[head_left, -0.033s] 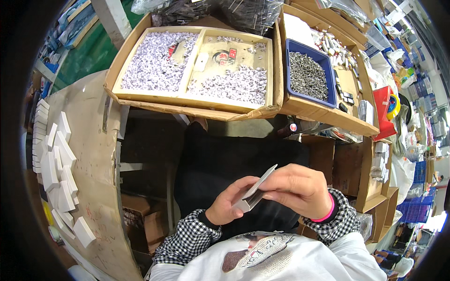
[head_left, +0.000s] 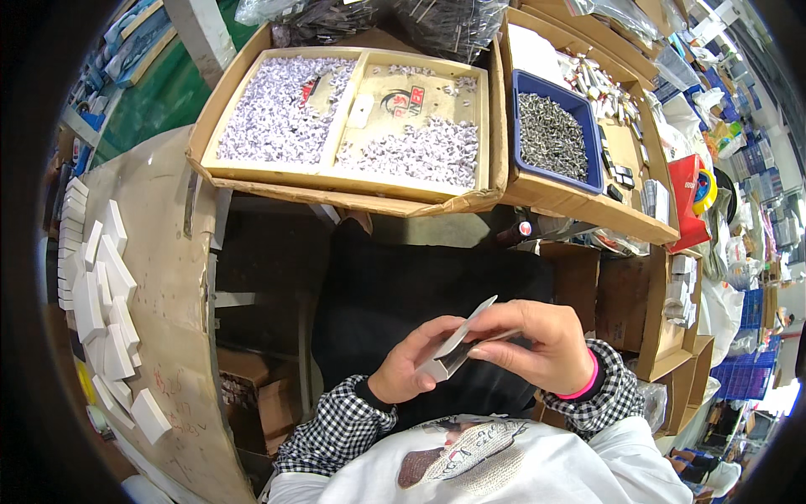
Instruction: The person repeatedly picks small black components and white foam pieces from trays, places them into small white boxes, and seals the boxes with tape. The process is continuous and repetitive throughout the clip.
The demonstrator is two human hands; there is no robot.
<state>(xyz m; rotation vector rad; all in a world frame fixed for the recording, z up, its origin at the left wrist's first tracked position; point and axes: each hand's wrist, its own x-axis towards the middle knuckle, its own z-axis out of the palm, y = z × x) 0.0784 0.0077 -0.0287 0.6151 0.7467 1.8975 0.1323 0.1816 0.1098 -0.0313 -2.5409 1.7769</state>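
Note:
Above my lap, my left hand (head_left: 413, 359) is closed around a small white cardboard box (head_left: 434, 368), held tilted. One white flap stands up from the box toward the fingers of my right hand (head_left: 539, 346). Those fingers are bent in a pinch at the box's open end, and a thin pale edge shows between thumb and forefinger. It looks like a flap of the same box, partly hidden by the fingers. The inside of the box is dark and I cannot make out any contents.
A wooden tray (head_left: 346, 126) of small white pieces sits ahead in a carton. Beside it, a blue bin (head_left: 594, 139) holds small metal parts. White boxes (head_left: 109, 286) lie on the table (head_left: 180, 294) at left. Open cartons (head_left: 621, 294) stand at right.
My right thumb and fingers have spread slightly, and a pale flap edge now shows between them. My left hand and the box have hardly moved.

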